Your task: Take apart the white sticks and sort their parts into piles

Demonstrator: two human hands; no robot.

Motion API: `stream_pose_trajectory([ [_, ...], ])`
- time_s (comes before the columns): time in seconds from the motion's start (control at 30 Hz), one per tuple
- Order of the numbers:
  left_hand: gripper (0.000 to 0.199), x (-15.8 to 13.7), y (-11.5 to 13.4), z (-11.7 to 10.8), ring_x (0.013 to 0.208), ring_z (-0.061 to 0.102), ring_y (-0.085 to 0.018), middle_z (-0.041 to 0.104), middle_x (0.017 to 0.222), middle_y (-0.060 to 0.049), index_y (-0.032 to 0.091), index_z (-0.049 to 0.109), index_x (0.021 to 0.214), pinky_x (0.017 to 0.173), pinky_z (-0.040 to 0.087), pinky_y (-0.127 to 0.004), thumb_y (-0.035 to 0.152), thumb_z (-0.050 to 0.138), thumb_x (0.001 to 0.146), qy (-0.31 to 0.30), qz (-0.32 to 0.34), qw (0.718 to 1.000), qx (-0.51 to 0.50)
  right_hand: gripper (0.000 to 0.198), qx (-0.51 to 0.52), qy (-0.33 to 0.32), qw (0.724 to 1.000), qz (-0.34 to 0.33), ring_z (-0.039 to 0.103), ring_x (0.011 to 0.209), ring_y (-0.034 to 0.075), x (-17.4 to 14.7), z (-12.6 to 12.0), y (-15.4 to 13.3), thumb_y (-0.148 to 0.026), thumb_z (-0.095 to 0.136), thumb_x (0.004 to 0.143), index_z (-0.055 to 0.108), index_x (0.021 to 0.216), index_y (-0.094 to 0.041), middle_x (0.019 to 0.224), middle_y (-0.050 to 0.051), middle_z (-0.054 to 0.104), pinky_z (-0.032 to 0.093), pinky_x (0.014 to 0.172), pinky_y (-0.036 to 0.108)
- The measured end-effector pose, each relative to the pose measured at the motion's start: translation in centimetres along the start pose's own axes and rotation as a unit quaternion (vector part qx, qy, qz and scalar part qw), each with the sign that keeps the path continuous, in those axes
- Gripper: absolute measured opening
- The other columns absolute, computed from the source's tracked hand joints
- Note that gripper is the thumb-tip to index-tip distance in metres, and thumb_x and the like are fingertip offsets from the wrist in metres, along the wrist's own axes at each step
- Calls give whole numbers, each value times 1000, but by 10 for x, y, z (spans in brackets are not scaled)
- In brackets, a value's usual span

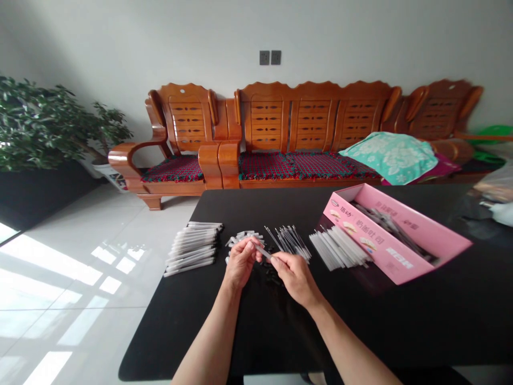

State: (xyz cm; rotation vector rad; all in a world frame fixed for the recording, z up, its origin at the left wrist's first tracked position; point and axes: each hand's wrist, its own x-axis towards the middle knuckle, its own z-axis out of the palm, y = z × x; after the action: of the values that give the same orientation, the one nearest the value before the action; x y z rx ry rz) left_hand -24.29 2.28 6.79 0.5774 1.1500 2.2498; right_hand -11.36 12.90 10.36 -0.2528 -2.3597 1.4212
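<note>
Between my two hands, above the dark table, I hold a whitish pen (263, 251) at a slant. My left hand (241, 261) pinches its upper left end, and my right hand (294, 275) grips the lower right end. Just behind my left hand lie short white pen caps (245, 236), partly hidden by it. Small black pen parts (272, 275) lie between my hands. Beyond my right hand is a fan of dark thin pen refills (289, 240). To its right lies a pile of translucent white pen barrels (339, 248). Left of my hands, pens (192, 248) lie stacked in a row.
A pink open box (396, 238) with dark contents stands at the right on the black table (452, 305). Behind the table is a wooden sofa (288, 123) with a turquoise cloth (395, 155). A potted plant (106, 128) stands at the left.
</note>
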Motion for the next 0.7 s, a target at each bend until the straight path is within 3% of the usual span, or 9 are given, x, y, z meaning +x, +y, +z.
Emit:
stream_pose_trajectory([
  [0.07,29,-1,0,0,50,51,-7,64,76,-4,13,69,81,51,42,-21,42,75,76,1,-4,1000,-3,39,99,-16,994,47,41,48,10,-1,3,-1,-47,46,95,68,87,-16,54,-4,46,33,49,23],
  [0.13,28,1,0,-2,48,49,-7,63,70,-3,12,70,81,50,41,-20,40,76,75,8,-9,1000,0,40,113,-15,993,40,42,47,10,-2,5,3,-46,44,96,68,90,-15,53,-5,45,37,51,24],
  [0.23,29,9,2,-12,46,47,-5,60,63,0,12,71,78,47,39,-17,39,78,73,97,35,994,-20,35,-97,43,991,-80,47,56,13,-7,4,16,-34,43,97,66,78,-16,58,0,51,38,58,27],
  [0.3,29,13,5,-17,47,47,-4,60,64,1,13,70,76,47,38,-15,40,79,70,173,86,980,-38,31,-265,93,946,-161,49,62,15,-11,0,30,-26,44,97,64,75,-17,61,3,54,36,63,28],
  [0.37,28,14,6,-17,51,51,-5,62,65,0,13,71,80,50,41,-16,40,76,74,169,91,981,2,26,-362,136,900,-201,49,64,17,-15,-7,45,-22,45,97,65,81,-17,62,4,55,36,65,29],
  [0.5,32,9,-4,-7,51,55,-10,63,62,0,12,74,87,52,45,-21,43,70,79,133,75,978,141,20,-410,214,868,-180,52,69,19,-13,-26,69,-22,47,97,65,92,-16,67,5,60,37,69,30],
  [0.6,34,7,-11,-7,47,54,-10,60,56,1,13,75,89,49,44,-21,45,67,79,144,69,955,250,20,-433,277,847,-136,53,72,20,-6,-46,83,-24,48,96,66,94,-16,71,5,62,37,72,31],
  [0.7,35,7,-12,-14,45,53,-11,60,55,2,15,74,93,45,42,-20,46,64,81,177,66,927,325,21,-484,316,809,-105,52,71,21,-1,-69,99,-26,47,95,66,92,-16,71,6,60,38,75,33],
])
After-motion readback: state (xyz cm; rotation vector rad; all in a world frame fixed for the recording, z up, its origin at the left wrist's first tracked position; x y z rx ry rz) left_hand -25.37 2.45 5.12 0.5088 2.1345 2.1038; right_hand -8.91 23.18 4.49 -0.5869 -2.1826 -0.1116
